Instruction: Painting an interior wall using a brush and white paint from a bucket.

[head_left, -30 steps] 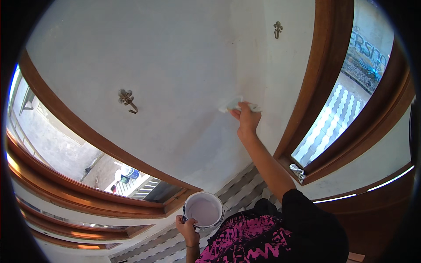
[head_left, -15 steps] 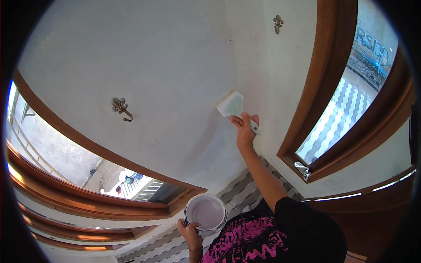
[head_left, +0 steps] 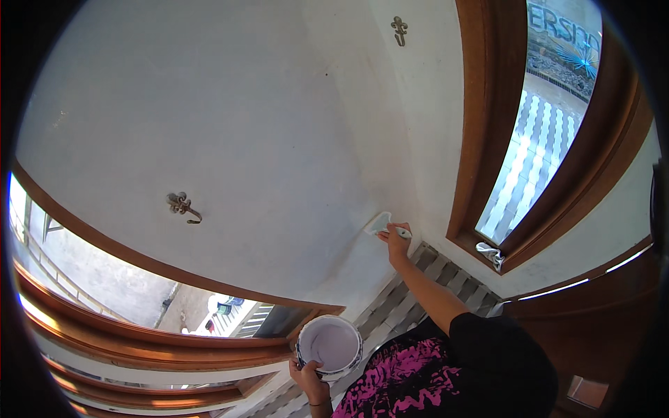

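Observation:
My right hand (head_left: 398,240) is closed round the white handle of a wide paintbrush (head_left: 378,223). The bristle end lies at the pale wall (head_left: 265,139), low down near the corner and not far above the floor. In my left hand (head_left: 309,380) is a small white bucket (head_left: 329,345), gripped by its rim with the thumb over the edge. Pale, lilac-tinted paint shows inside it. The bucket is close to my body, below and left of the brush.
Ornate metal hooks, one at left (head_left: 183,207) and one at upper right (head_left: 399,31), stick out from the wall. Wood-framed windows stand at left (head_left: 209,285) and right (head_left: 481,125). A crumpled white cloth (head_left: 490,256) sits at the right frame's lower corner. Patterned tiles (head_left: 446,275) cover the floor.
My right hand has brought the brush down the wall, closer to the corner and the floor. The view has shifted a little; my left hand still holds the bucket.

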Available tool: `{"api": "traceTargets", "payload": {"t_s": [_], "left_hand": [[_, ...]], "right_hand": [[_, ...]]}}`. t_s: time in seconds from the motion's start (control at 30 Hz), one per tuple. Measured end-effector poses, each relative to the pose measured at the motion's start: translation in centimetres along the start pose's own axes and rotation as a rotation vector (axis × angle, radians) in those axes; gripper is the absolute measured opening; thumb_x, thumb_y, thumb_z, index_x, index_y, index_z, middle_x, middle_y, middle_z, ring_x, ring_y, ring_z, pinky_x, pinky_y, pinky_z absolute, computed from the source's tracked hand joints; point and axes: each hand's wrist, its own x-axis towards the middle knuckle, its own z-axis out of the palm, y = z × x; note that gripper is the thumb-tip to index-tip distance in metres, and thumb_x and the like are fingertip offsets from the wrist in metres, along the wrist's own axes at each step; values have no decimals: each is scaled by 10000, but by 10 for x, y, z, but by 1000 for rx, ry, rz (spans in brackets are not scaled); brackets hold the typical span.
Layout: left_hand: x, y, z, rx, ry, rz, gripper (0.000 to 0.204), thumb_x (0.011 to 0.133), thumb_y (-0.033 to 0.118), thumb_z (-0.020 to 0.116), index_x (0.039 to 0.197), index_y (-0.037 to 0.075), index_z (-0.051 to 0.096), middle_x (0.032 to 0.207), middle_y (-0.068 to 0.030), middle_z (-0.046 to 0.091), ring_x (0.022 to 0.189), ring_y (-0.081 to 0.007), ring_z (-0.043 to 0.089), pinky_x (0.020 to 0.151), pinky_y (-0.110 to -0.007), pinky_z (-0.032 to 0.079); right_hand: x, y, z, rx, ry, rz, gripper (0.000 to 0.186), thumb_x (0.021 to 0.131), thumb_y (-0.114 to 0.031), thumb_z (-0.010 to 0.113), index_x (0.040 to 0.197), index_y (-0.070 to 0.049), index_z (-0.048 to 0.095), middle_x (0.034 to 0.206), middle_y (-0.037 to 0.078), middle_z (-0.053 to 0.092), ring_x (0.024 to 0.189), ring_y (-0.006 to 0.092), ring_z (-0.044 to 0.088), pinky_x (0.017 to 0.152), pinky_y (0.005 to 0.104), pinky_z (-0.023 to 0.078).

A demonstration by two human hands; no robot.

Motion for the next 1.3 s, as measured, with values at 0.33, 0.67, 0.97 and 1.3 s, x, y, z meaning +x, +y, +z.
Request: {"api": "traceTargets", "payload": {"t_s": [0.33,0.67,0.97,1.3], "left_hand": [[2,-11,-18,-2,55,3,310,574,-93,548,770,93,394,703,3,462,562,-94,404,502,-242,308],[1,-6,-16,9,41,10,338,577,-112,552,785,96,387,710,2,458,580,-89,396,514,-241,304],[-11,-1,-20,-39,33,-4,311,578,-101,532,799,69,395,759,-35,492,697,-145,476,658,-276,401],[0,3,-25,-10,53,29,320,569,-78,515,834,75,419,797,-36,500,722,-163,506,682,-284,422]], "right_hand": [[-44,-83,107,-312,30,-30,194,796,-5,644,964,7,548,911,121,594,706,189,646,600,326,625],[-73,-153,136,268,-377,-100,182,924,-74,607,996,-49,443,947,154,609,811,257,697,741,394,611],[-41,-34,49,218,-269,-132,199,933,-65,618,959,-47,422,896,150,611,804,284,704,757,435,618],[-23,37,-38,-42,-42,52,157,894,-41,629,895,-40,473,860,123,620,729,224,690,629,332,621]]}}
